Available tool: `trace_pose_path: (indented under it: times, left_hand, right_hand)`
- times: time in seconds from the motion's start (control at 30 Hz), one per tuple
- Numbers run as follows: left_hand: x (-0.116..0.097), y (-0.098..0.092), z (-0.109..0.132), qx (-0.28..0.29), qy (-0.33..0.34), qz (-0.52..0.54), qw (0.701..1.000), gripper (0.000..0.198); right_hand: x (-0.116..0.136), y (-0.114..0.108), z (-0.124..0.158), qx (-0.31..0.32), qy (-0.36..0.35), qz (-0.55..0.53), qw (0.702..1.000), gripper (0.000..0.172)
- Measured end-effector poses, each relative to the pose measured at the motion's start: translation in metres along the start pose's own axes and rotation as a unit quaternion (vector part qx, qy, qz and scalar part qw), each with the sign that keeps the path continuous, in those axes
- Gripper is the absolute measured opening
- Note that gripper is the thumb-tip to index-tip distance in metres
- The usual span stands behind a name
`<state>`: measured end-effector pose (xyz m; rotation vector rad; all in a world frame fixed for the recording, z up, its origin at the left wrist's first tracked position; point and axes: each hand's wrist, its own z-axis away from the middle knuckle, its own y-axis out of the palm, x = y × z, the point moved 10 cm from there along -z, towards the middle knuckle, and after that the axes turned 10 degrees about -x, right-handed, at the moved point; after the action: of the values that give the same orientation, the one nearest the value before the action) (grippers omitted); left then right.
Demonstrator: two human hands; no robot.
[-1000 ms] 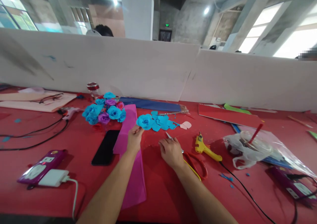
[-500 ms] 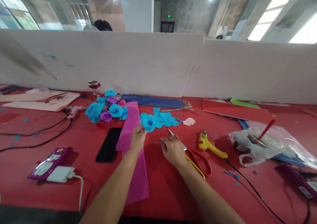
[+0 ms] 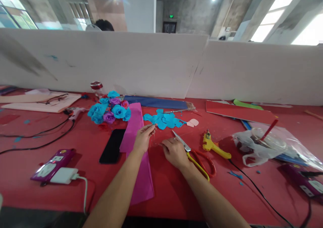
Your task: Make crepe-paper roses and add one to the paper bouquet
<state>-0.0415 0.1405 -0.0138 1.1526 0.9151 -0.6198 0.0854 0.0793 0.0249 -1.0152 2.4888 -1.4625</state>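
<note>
My left hand [image 3: 143, 138] is closed in a pinch above the pink crepe paper [image 3: 141, 184]. Whatever sits between its fingertips is too small or hidden to name. Fine, pale strands hang below those fingertips. My right hand [image 3: 174, 151] is low over the table with its fingers curled together, and I cannot make out anything in them. Beside it lie scissors [image 3: 199, 162] with red and yellow handles, blades pointing away. Just beyond both hands is a pile of blue paper petals [image 3: 165, 119], with pale pink petals [image 3: 193, 122] at its right.
Blue and purple paper roses [image 3: 108, 112] stand bunched at left, near a black phone [image 3: 112, 146]. A yellow glue gun [image 3: 215, 147] trails its cord at right. Farther out are a plastic-bagged cup [image 3: 270, 142], a purple power strip [image 3: 51, 165] and a white partition [image 3: 126, 63].
The blue paper rose that showed at my left fingertips is no longer visible there. My left hand has turned slightly, its fingertips now pinched upward. My right hand has barely moved.
</note>
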Motion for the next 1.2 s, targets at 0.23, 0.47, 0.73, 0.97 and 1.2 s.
trace_pose_path:
  times: [0.23,0.47,0.73,0.97,1.2]
  left_hand:
    - [0.002,0.003,0.001,0.008,-0.016,0.003,1.000,0.018]
    - [-0.005,0.011,0.007,0.027,0.003,-0.026,0.999,0.019]
    - [-0.014,0.018,0.010,0.036,0.091,-0.069,0.993,0.019]
    - [-0.069,0.013,0.012,0.043,0.038,0.017,0.998,0.014]
    - [-0.146,-0.062,0.024,-0.062,0.124,0.052,0.989,0.013]
  right_hand:
    - [0.001,-0.005,-0.004,-0.007,-0.035,0.029,0.999,0.018]
    - [-0.001,-0.009,-0.003,-0.027,-0.028,0.023,0.999,0.019]
    - [0.002,-0.014,-0.002,-0.044,-0.012,0.037,0.998,0.026]
    - [0.020,-0.013,-0.005,-0.011,-0.019,0.006,1.000,0.025]
    - [0.111,0.041,-0.037,0.070,-0.038,0.041,0.996,0.031]
